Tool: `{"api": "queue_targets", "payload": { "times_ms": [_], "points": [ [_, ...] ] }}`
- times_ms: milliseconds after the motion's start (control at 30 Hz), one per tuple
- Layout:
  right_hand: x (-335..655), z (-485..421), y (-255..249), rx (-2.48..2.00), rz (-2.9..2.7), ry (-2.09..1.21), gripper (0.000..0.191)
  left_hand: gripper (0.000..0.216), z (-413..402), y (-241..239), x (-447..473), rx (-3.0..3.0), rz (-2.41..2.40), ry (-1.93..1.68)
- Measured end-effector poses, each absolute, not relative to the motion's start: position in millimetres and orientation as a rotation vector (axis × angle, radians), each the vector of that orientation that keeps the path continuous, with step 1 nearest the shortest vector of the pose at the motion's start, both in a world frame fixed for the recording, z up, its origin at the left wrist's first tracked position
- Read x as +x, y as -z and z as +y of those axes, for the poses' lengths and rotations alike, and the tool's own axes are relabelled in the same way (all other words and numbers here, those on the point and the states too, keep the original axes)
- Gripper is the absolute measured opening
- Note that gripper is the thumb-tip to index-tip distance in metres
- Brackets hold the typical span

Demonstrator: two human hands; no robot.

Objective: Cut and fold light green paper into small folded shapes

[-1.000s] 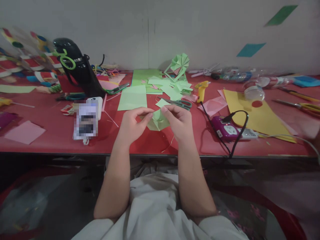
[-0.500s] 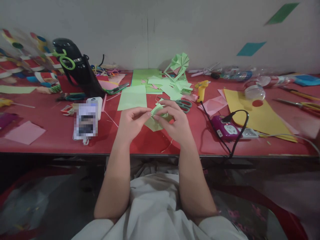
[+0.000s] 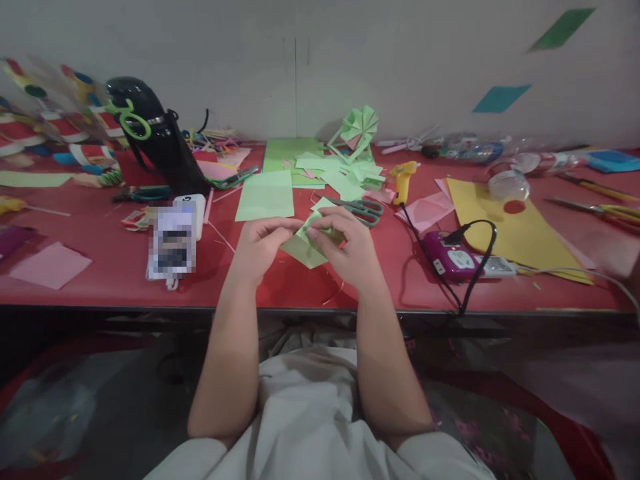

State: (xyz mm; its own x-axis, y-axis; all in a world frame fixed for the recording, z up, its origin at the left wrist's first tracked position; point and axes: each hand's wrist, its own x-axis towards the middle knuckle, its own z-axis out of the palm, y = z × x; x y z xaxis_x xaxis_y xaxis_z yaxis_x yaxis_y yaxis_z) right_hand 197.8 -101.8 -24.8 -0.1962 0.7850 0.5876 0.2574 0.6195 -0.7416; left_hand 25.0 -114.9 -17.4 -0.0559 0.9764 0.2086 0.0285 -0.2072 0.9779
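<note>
Between my fingers is a light green paper (image 3: 306, 251), partly folded, held just above the red table. My left hand (image 3: 260, 248) pinches its left edge between thumb and fingers. On the other side my right hand (image 3: 345, 243) grips the folded upper part, its fingers covering some of the folds. Right behind my right hand lie scissors with grey-green handles (image 3: 367, 211). A flat light green sheet (image 3: 265, 195) rests beyond my left hand, and cut green scraps (image 3: 350, 179) are heaped farther back.
A folded green paper model (image 3: 361, 127) stands by the wall. To the right are a yellow glue gun (image 3: 403, 180), a purple power adapter (image 3: 450, 257) with a looping black cord, and yellow paper (image 3: 520, 233). On the left are a phone (image 3: 173, 243) and a leaning black bottle (image 3: 155, 133).
The green paper has turned and tilted slightly in my hands, with more of its lower left part showing. My right fingers have drawn down closer, uncovering more of the scissors.
</note>
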Motion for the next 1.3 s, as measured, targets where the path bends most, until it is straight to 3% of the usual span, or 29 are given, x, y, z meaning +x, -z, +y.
{"api": "queue_targets", "payload": {
  "times_ms": [800,1133,1300],
  "points": [
    [199.8,-100.7,24.6,-0.835,-1.751,-0.651,0.005,0.025,-114.3,17.5,30.0,1.405,1.146,-1.399],
    [195.9,-95.5,26.0,-0.868,-1.359,-0.795,0.028,0.023,-110.9,18.8,27.8,1.525,1.265,-1.46],
    [193.9,-95.2,26.7,-0.923,-1.2,-0.836,0.027,0.018,-110.6,17.5,28.4,1.55,1.284,-1.467]
  ]
}}
